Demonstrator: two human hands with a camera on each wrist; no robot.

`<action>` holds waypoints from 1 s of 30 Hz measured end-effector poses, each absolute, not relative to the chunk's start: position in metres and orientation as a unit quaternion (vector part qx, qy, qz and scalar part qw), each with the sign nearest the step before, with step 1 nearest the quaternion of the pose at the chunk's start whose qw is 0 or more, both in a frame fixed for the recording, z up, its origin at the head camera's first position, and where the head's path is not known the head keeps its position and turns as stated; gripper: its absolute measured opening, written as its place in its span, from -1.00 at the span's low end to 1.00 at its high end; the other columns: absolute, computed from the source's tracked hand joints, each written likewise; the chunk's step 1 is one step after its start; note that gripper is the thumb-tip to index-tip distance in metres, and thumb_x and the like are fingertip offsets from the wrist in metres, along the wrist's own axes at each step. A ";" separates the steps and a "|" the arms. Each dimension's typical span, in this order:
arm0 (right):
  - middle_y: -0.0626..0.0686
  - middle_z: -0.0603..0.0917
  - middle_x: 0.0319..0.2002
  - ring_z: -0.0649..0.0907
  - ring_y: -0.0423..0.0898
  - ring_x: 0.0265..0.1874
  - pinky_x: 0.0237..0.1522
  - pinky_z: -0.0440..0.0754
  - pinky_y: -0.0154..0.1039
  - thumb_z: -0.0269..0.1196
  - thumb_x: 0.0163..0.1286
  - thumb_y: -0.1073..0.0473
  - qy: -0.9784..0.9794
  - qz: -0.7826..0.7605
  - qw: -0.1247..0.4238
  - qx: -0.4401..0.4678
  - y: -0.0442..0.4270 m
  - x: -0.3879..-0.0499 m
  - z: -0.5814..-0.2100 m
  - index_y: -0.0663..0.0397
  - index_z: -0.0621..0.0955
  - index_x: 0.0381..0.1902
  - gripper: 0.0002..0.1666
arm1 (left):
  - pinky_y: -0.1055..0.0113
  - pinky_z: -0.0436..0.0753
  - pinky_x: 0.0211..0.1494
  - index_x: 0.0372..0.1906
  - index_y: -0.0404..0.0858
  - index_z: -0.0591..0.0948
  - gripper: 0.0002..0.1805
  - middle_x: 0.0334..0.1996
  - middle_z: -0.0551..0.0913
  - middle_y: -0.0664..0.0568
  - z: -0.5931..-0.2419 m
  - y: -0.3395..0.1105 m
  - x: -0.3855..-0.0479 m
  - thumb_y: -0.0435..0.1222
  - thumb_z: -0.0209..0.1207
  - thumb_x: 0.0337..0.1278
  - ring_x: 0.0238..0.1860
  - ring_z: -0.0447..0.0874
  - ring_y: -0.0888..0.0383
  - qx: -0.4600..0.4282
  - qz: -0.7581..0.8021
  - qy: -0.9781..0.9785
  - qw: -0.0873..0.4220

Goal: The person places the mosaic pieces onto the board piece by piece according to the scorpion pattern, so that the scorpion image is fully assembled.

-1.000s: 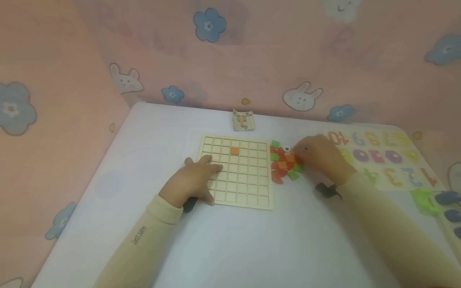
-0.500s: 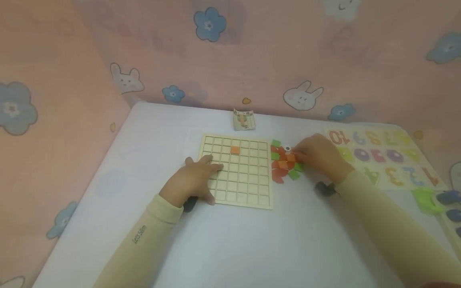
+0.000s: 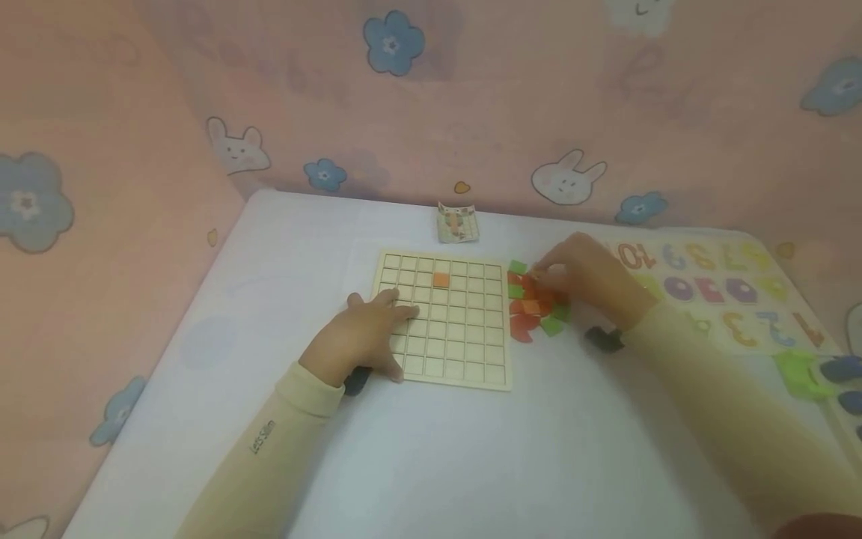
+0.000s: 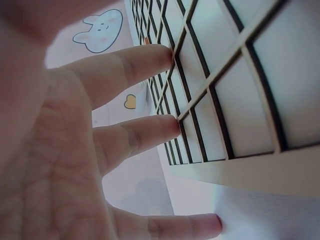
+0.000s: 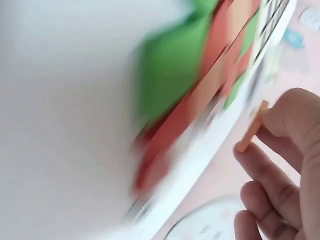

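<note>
A pale wooden grid board (image 3: 454,329) lies on the white table. One orange square tile (image 3: 441,280) sits in a cell near its far edge. My left hand (image 3: 353,337) rests on the board's left side with spread fingers; in the left wrist view, two fingertips (image 4: 167,125) touch the grid. Over a heap of red, green and orange pieces (image 3: 528,326) to the right of the board is my right hand (image 3: 586,281). Between thumb and finger it pinches a thin orange tile (image 5: 254,127), seen edge-on in the right wrist view. Part of the heap is hidden under this hand.
A small picture card (image 3: 458,224) stands behind the board. At the right lies a number puzzle board (image 3: 717,296), with a green item (image 3: 801,374) and dark blue pieces (image 3: 842,369) nearer the table's right side. A pink patterned wall hanging (image 3: 431,97) borders the table.
My right hand has risen slightly from the heap and shifted toward the board, now pinching an orange tile. It covers the white eye piece seen before. The left hand stays put.
</note>
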State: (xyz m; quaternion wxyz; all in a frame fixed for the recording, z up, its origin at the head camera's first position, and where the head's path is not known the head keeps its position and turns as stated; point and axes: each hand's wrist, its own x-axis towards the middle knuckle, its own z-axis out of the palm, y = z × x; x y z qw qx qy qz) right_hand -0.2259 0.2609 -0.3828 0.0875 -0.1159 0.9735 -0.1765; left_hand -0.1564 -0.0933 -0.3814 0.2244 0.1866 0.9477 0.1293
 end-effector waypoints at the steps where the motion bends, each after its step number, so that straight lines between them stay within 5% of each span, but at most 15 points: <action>1: 0.03 0.74 -0.31 0.59 0.04 -0.19 0.05 0.52 0.03 0.38 0.49 0.01 0.970 -0.182 0.083 -0.136 0.252 -0.225 -0.382 0.05 0.83 -0.33 -0.72 | 0.00 0.63 0.02 0.59 0.06 0.44 0.16 0.66 0.16 -0.09 -0.381 -0.093 -0.156 -0.08 0.75 -0.28 0.17 0.33 -0.27 0.186 0.130 0.948 0.225; 5: -0.13 0.54 -0.68 0.50 -0.06 -0.49 -0.17 0.43 -0.08 0.37 0.49 0.05 0.951 -0.161 0.059 -0.257 0.211 -0.224 -0.386 -0.08 0.72 -0.63 -0.59 | 0.00 0.62 0.02 0.59 0.07 0.44 0.17 0.67 0.15 -0.08 -0.382 -0.094 -0.157 -0.07 0.75 -0.28 0.18 0.32 -0.27 0.182 0.132 0.948 0.227; 11: -0.12 0.75 -0.46 0.54 -0.02 -0.31 -0.11 0.50 -0.10 0.41 0.45 0.13 0.920 -0.113 -0.011 -0.375 0.158 -0.213 -0.390 0.06 0.85 -0.37 -0.80 | 0.01 0.61 0.02 0.60 0.08 0.43 0.17 0.67 0.15 -0.08 -0.383 -0.094 -0.160 -0.05 0.74 -0.27 0.15 0.33 -0.27 0.187 0.125 0.948 0.225; 22: -0.11 0.70 -0.49 0.52 -0.03 -0.30 -0.21 0.50 -0.18 0.42 0.44 0.15 0.934 -0.064 0.001 -0.352 0.128 -0.211 -0.390 0.04 0.79 -0.42 -0.80 | 0.07 0.56 -0.01 0.60 0.11 0.42 0.17 0.67 0.15 -0.09 -0.383 -0.093 -0.160 -0.01 0.73 -0.26 0.09 0.32 -0.24 0.193 0.107 0.947 0.231; 30: -0.03 0.77 -0.17 0.54 -0.01 -0.12 -0.05 0.56 -0.15 0.40 0.49 0.15 0.924 -0.056 -0.016 -0.377 0.130 -0.208 -0.398 0.07 0.85 -0.20 -0.86 | 0.09 0.57 -0.05 0.60 0.12 0.42 0.16 0.68 0.14 -0.07 -0.383 -0.093 -0.160 0.01 0.72 -0.26 0.08 0.32 -0.23 0.192 0.107 0.948 0.232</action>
